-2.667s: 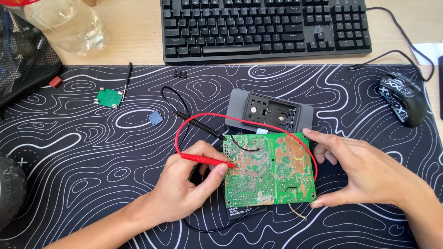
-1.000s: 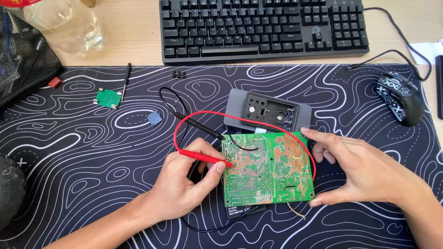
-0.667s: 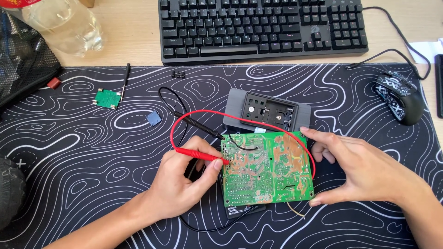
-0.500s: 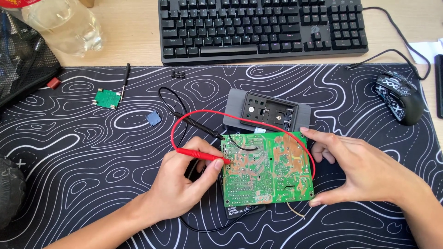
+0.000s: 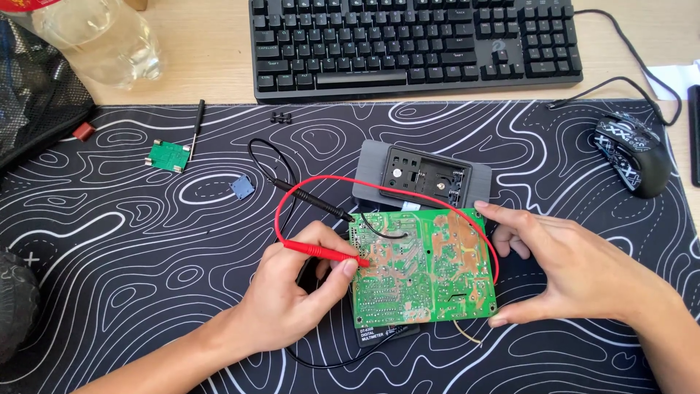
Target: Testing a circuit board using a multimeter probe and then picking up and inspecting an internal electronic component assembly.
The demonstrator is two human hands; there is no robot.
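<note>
Nearest: left hand [image 5: 292,292], at 7 o'clock from the green circuit board [image 5: 423,266], fingers closed pen-style round the red probe [image 5: 324,252]. Probe tip rests on the solder side near the board's left edge. Right hand [image 5: 576,273], at 3 o'clock from the board, is half open: thumb under the lower right corner, index finger along the upper right corner, bracing the board without fully enclosing it.

Board lies solder side up at mat centre, partly over a dark meter body [image 5: 383,334] showing at its 6 o'clock edge. Red lead [image 5: 408,182] loops over the board's top and down its right side. Black probe [image 5: 321,204] lies loose at 10 o'clock, tip touching the board's upper left corner.

Step in hand, as judged: probing solder points with one lead. The next move would call for a steady tip and a firmly braced board, and likely the black probe brought into use.

Farther: grey open housing [image 5: 423,175] at 12 o'clock, its recess holding small fittings, unclear which. Small green board [image 5: 170,155], screwdriver [image 5: 195,124] at 10 o'clock. Beyond the patterned mat [image 5: 109,241]: keyboard [image 5: 415,40], mouse [image 5: 633,153], clear plastic bottle [image 5: 102,44], seemingly with some clear liquid.
</note>
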